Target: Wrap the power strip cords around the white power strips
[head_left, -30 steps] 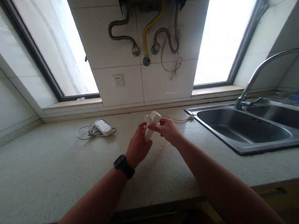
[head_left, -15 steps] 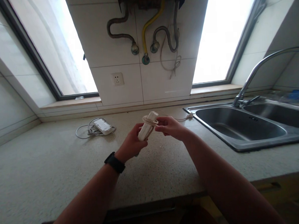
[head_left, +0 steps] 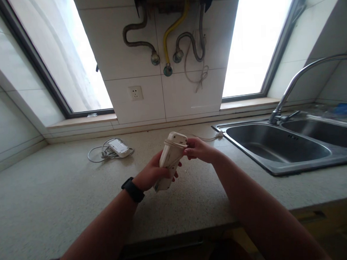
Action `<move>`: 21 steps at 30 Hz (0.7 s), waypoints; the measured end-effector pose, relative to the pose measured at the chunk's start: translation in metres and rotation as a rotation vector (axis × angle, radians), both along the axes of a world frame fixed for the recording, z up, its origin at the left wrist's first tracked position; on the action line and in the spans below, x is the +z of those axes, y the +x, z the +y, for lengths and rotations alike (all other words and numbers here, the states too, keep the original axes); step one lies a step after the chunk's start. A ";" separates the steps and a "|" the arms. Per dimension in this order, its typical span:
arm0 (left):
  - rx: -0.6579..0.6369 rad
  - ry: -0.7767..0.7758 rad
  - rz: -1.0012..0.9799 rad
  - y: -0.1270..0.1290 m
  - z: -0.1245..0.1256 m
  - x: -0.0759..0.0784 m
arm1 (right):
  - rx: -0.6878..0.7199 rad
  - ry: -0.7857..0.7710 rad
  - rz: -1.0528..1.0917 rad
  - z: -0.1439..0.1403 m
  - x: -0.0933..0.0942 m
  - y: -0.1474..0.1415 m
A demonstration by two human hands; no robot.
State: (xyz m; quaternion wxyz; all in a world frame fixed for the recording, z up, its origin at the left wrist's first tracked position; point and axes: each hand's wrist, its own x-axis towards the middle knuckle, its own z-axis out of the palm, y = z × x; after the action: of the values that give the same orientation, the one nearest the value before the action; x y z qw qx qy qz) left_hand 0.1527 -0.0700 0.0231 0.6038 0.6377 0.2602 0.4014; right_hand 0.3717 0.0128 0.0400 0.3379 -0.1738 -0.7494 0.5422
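Clamped in left hand (head_left: 151, 175) at frame centre: white power strip (head_left: 169, 157) with cord (head_left: 174, 144) looped around it, apparently pinched by right hand (head_left: 201, 150). Likely being wound or unwound; next, calls for taut guiding.

Bklit: windows (head_left: 253, 42) blown out; near counter (head_left: 182, 210) dim; edges stretched.

White oblong device (head_left: 168, 158) held tilted in left hand (head_left: 151, 174); cord (head_left: 175, 144) looped round its far end, touched by right hand (head_left: 201, 150). White adapter (head_left: 118, 147) seen at left, sink (head_left: 301, 167) at right.
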 end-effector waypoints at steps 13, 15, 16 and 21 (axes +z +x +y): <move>-0.192 -0.169 -0.069 -0.007 0.001 -0.006 | 0.058 0.030 -0.121 0.003 0.002 0.010; -0.206 -0.179 -0.063 -0.008 0.001 -0.005 | 0.056 0.033 -0.124 0.003 0.002 0.010; -0.211 -0.181 -0.064 -0.009 0.001 -0.004 | 0.059 0.029 -0.119 0.003 0.002 0.009; -0.296 -0.222 -0.103 -0.010 -0.002 0.001 | 0.096 -0.022 -0.104 0.001 0.001 0.008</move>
State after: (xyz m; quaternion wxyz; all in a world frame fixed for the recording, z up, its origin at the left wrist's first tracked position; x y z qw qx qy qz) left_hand 0.1427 -0.0718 0.0238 0.7352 0.5773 0.1751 0.3091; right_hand 0.3796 0.0137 0.0405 0.2703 -0.1695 -0.7675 0.5560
